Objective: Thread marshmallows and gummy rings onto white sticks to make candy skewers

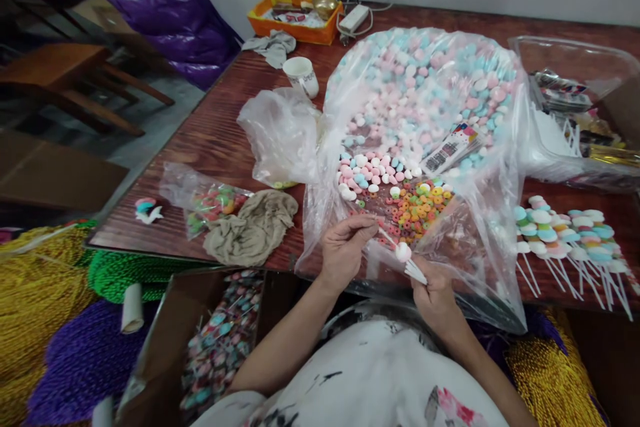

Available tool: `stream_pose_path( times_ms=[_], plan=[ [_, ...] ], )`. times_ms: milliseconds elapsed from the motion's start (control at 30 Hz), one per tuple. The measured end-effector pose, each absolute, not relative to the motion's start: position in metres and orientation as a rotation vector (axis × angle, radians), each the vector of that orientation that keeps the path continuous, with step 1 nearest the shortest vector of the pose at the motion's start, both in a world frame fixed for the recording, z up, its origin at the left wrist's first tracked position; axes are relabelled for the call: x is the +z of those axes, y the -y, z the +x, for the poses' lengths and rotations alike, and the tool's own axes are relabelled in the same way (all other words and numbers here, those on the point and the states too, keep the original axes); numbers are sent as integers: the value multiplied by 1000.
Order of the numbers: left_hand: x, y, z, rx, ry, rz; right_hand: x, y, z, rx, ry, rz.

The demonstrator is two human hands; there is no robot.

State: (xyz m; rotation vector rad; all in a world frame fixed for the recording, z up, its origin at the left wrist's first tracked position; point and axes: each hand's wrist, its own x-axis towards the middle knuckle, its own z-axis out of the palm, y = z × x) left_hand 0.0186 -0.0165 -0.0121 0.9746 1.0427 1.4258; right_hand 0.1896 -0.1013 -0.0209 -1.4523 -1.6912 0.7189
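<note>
Step in hand, as judged: threading at the stick tip. A thin white stick (pixel 387 236) is pinched between thumb and fingers of the left hand (pixel 345 247), angled down toward a pale round sweet (pixel 403 252). A bundle of white sticks (pixel 416 272) is gripped in the right hand (pixel 436 287), fingers closed; the sweet sits at the bundle's upper end, between the hands. Whether the sweet is pierced, and by which stick, cannot be told. Both hands are held over the near edge of an open clear plastic bag (pixel 320 213), spread on the table (pixel 190 140). Ring sweets (pixel 419 210) are heaped just beyond the hands, with a pastel sweet pile (pixel 373 170) to their far left and a printed packet (pixel 453 147) farther off. Loaded sticks (pixel 545 233) are laid at right, sweets toward the far side, bare ends near. A crumpled cloth (pixel 255 227) is left of the bag. From here, the stick needs to be lined up with the sweet's centre, light pressure applied, and the bundle kept steady; if pushed off-axis, the sweet could be split or the thin stick bent.
</note>
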Motion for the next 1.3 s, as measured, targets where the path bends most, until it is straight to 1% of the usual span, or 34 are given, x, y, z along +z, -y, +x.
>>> stream_pose_path(
  times_ms=[133, 233, 300, 433, 600, 700, 767, 833, 867, 933, 1000, 1033, 1100, 1233, 1300],
  plan=[
    [-11, 18, 16, 1475, -980, 1238, -20, 99, 189, 768, 1691, -1509],
    [-7, 17, 13, 1459, -999, 1370, -25, 99, 191, 737, 1732, -1457],
    [-3, 14, 12, 1385, -986, 1206, -31, 100, 193, 690, 1735, -1391],
    [4, 13, 18, 1136, -801, 792, -40, 102, 195, 605, 1699, -1305],
    [1, 29, 38, 979, -757, 784, -41, 103, 190, 694, 1647, -1343],
    [2, 19, 32, 951, -832, 1054, -40, 102, 193, 741, 1571, -1410],
    [6, -2, 14, 951, -956, 1407, -42, 99, 199, 762, 1490, -1463],
    [10, -29, -9, 968, -1188, 1859, -46, 96, 206, 777, 1400, -1499],
    [12, -42, -20, 887, -1309, 2069, -48, 94, 209, 784, 1371, -1506],
    [10, -63, -38, 600, -1495, 2333, -52, 92, 211, 798, 1377, -1491],
    [4, -77, -48, 354, -1528, 2443, -54, 91, 211, 790, 1436, -1459],
    [0, -81, -50, 296, -1512, 2469, -54, 91, 211, 781, 1467, -1444],
    [-11, -82, -48, 330, -1473, 2491, -54, 92, 210, 771, 1503, -1423],
    [-31, -68, -29, 610, -1315, 2393, -53, 92, 211, 806, 1502, -1412],
    [-36, -58, -19, 694, -1224, 2327, -54, 92, 212, 807, 1502, -1410]
  ],
)
